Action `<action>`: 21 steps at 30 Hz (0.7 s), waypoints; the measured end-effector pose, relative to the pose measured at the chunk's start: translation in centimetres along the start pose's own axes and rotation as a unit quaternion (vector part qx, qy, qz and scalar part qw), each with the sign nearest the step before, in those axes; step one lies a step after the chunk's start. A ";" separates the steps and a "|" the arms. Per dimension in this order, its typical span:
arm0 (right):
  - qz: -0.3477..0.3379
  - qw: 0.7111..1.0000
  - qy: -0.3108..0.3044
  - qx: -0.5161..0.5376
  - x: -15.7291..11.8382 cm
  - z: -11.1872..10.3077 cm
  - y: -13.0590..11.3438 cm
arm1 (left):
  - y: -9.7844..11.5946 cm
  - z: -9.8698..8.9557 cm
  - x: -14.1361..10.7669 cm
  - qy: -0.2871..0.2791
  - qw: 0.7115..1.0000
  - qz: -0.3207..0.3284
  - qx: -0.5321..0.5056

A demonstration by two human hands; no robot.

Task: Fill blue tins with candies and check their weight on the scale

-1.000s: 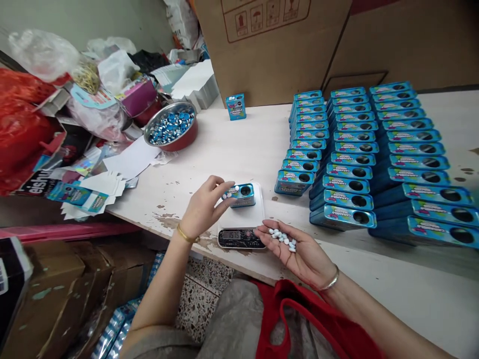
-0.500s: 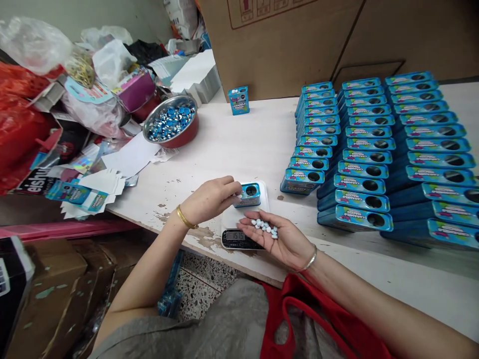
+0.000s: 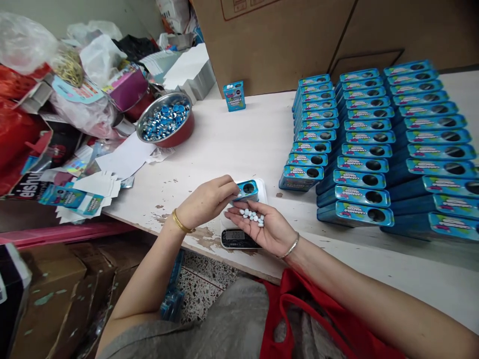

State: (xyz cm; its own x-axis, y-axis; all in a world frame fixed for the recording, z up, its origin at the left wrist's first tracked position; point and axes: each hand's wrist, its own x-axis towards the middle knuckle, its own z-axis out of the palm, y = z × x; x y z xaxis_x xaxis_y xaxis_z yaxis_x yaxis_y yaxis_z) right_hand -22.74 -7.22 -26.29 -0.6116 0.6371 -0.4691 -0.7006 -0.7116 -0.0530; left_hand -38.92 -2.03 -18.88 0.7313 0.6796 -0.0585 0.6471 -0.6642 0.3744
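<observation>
My left hand [image 3: 209, 201], wearing a gold bangle, has its fingers pinched together at the left end of a blue candy tin [image 3: 248, 189]. The fingers cover that end, and its round opening faces up. My right hand [image 3: 262, 229] lies palm up just in front of the tin, cupped around several small pale candies [image 3: 251, 216]. Below both is a white kitchen scale [image 3: 241, 239] with a black display panel, partly covered by my right hand. The digits are too blurred to read surely.
Rows of open blue tins [image 3: 362, 194] stand on the right. One tin [image 3: 235, 95] stands farther back, before a large cardboard box [image 3: 277, 45]. A metal bowl [image 3: 175, 132] of blue and silver caps sits at left, beside plastic bags [image 3: 88, 109] and white cards [image 3: 190, 72].
My right hand has moved left and up, close against the front of the tin. My left hand stays pinched at the tin's end. The reading on the scale has changed.
</observation>
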 end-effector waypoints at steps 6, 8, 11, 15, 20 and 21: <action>0.004 1.000 0.014 0.005 0.0 0.7 0.0 | 1.1 -0.2 -0.2 0.047 0.998 0.004 -0.041; -0.009 1.000 0.008 0.019 -0.1 1.0 0.0 | 2.0 -0.4 -0.4 0.043 0.996 0.022 -0.077; -0.024 0.999 -0.008 0.030 -0.6 1.0 0.0 | 2.5 -0.2 -0.5 0.066 0.995 0.016 -0.067; 0.001 0.999 0.034 0.005 -1.7 0.2 -0.5 | 1.2 0.8 -0.3 0.110 0.993 -0.032 0.043; -0.013 0.998 0.065 -0.015 -2.9 -0.5 -1.1 | 1.6 1.2 -0.2 0.115 0.992 -0.033 0.038; -0.021 0.998 0.058 -0.014 -3.1 -0.4 -1.2 | 2.2 1.1 -0.2 0.118 0.992 -0.020 0.029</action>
State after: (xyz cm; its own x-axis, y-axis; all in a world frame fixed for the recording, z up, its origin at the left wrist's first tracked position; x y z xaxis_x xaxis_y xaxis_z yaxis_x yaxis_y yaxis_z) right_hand -19.88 -8.48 -25.15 -0.5340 0.6293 -0.5646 -0.7130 -0.6941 -0.0994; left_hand -37.40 -3.98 -19.11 0.6378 0.7558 0.1481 0.6916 -0.6467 0.3217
